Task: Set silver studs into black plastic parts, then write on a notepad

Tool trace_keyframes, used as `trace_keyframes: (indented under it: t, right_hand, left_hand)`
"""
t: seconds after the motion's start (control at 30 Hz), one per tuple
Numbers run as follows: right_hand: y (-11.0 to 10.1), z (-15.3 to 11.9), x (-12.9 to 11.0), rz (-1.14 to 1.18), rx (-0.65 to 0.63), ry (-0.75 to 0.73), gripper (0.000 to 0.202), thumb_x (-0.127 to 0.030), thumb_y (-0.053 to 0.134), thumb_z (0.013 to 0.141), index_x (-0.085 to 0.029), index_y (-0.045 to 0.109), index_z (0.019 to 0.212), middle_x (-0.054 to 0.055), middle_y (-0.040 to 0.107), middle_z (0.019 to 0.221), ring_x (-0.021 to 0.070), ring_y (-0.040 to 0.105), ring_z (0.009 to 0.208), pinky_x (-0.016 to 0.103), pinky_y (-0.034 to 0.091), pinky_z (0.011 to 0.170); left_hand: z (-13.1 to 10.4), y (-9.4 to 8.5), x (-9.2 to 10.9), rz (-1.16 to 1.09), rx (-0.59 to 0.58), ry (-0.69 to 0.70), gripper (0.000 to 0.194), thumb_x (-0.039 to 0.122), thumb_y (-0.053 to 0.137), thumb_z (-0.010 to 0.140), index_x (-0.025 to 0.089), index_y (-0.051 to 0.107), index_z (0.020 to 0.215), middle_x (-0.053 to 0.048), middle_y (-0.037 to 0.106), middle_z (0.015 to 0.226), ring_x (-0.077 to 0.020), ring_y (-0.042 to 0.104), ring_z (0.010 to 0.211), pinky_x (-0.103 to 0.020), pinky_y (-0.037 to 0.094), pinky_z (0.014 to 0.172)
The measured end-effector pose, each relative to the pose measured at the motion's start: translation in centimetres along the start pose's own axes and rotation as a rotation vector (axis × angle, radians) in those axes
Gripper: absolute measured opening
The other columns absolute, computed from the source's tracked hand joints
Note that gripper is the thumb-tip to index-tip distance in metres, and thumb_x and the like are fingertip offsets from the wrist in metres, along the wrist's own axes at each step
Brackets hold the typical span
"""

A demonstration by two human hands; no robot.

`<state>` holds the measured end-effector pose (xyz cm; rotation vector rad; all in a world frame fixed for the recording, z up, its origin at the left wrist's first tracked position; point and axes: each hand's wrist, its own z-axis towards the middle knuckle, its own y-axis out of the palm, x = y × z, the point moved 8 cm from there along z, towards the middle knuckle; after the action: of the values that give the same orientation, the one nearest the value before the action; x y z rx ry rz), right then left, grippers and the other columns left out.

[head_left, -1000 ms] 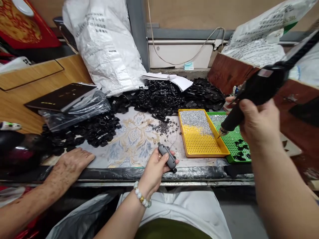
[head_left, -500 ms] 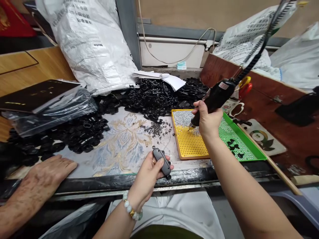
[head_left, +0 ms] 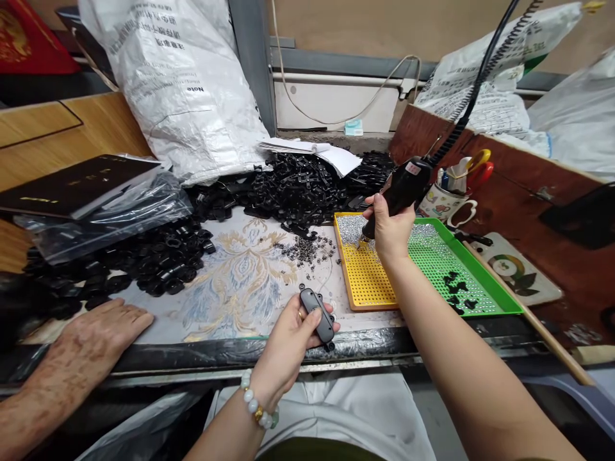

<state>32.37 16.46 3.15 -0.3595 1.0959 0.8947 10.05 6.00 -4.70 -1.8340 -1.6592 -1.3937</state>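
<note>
Near the table's front edge, my left hand (head_left: 300, 330) is closed around a dark grey oblong plastic part (head_left: 317, 314) with small round lugs, the thumb lying across its face. My right hand (head_left: 394, 229) grips a black electric screwdriver (head_left: 406, 186), whose coiled cord (head_left: 473, 102) runs up to the top right. The tool's tip points down over the yellow perforated tray (head_left: 369, 288), beside the small silvery screws (head_left: 350, 229) heaped at its far end. Whether the tip touches a screw I cannot tell.
Another person's hand (head_left: 103, 330) rests at the table's left edge. Black plastic parts (head_left: 298, 189) lie piled behind, with loose small metal pieces (head_left: 307, 250) in front. A green tray (head_left: 485, 282) holds screws and black bits. A mug (head_left: 444, 203) and wooden stick (head_left: 542, 326) stand right.
My right hand has shifted the screwdriver slightly left and toward the silvery screws in the yellow tray. My left hand keeps hold of the grey part. The whole view has shifted a little.
</note>
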Motion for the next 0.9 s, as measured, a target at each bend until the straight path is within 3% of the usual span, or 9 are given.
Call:
trace_keyframes:
  t: [0.23, 0.43, 0.53, 0.63, 0.73, 0.9]
  right_hand:
    - [0.0, 0.1, 0.0, 0.003, 0.002, 0.012, 0.042, -0.045, 0.060, 0.073, -0.012, 0.041, 0.089, 0.002, 0.057, 0.076, 0.0056, 0.051, 0.050, 0.017, 0.044, 0.048]
    - [0.9, -2.1, -5.8, 0.046, -0.018, -0.061, 0.032, -0.042, 0.053, 0.080, -0.012, 0.044, 0.078, 0.003, 0.056, 0.077, 0.0048, 0.049, 0.051, 0.017, 0.042, 0.047]
    - [2.5, -5.1, -9.0, 0.121, -0.115, -0.071, 0.024, -0.036, 0.050, 0.084, -0.013, 0.046, 0.079, 0.002, 0.055, 0.078, 0.0051, 0.050, 0.052, 0.017, 0.043, 0.048]
    - [4.4, -8.1, -10.7, 0.192, -0.241, -0.038, 0.019, -0.034, 0.050, 0.084, -0.015, 0.052, 0.082, 0.003, 0.055, 0.080, 0.0059, 0.051, 0.055, 0.018, 0.044, 0.049]
    - [5.8, -9.7, -11.0, 0.253, -0.330, -0.010, 0.019, -0.033, 0.054, 0.082, -0.015, 0.056, 0.082, 0.003, 0.055, 0.079, 0.0072, 0.051, 0.057, 0.019, 0.043, 0.050]
    - [6.3, -9.9, -10.0, 0.235, -0.361, -0.001, 0.019, -0.033, 0.056, 0.081, -0.014, 0.057, 0.085, 0.002, 0.055, 0.070, 0.0084, 0.052, 0.057, 0.020, 0.045, 0.052]
  left_hand:
    - [-0.1, 0.0, 0.1, -0.019, 0.003, -0.004, 0.028, 0.033, 0.053, 0.079, 0.016, 0.042, 0.099, -0.009, 0.053, 0.105, -0.0184, 0.060, 0.085, -0.034, 0.048, 0.080]
    - [0.0, -0.1, 0.1, -0.086, -0.002, -0.006, 0.033, 0.035, 0.058, 0.075, 0.016, 0.040, 0.096, -0.009, 0.054, 0.102, -0.0152, 0.061, 0.077, -0.030, 0.048, 0.075]
    - [0.1, -0.2, 0.2, -0.100, -0.002, -0.003, 0.033, 0.034, 0.058, 0.075, 0.016, 0.041, 0.096, -0.009, 0.055, 0.101, -0.0156, 0.061, 0.075, -0.030, 0.048, 0.073]
    - [0.1, -0.3, 0.2, -0.092, 0.017, -0.009, 0.031, 0.032, 0.057, 0.076, 0.015, 0.041, 0.095, -0.009, 0.056, 0.099, -0.0166, 0.062, 0.074, -0.030, 0.049, 0.071]
    - [0.1, -0.2, 0.4, -0.073, 0.031, -0.009, 0.028, 0.030, 0.055, 0.077, 0.014, 0.041, 0.094, -0.009, 0.056, 0.097, -0.0164, 0.062, 0.071, -0.028, 0.049, 0.067]
    - [0.0, 0.0, 0.4, -0.059, 0.038, 0.002, 0.027, 0.030, 0.055, 0.077, 0.014, 0.041, 0.094, -0.010, 0.057, 0.099, -0.0154, 0.062, 0.068, -0.027, 0.050, 0.065]
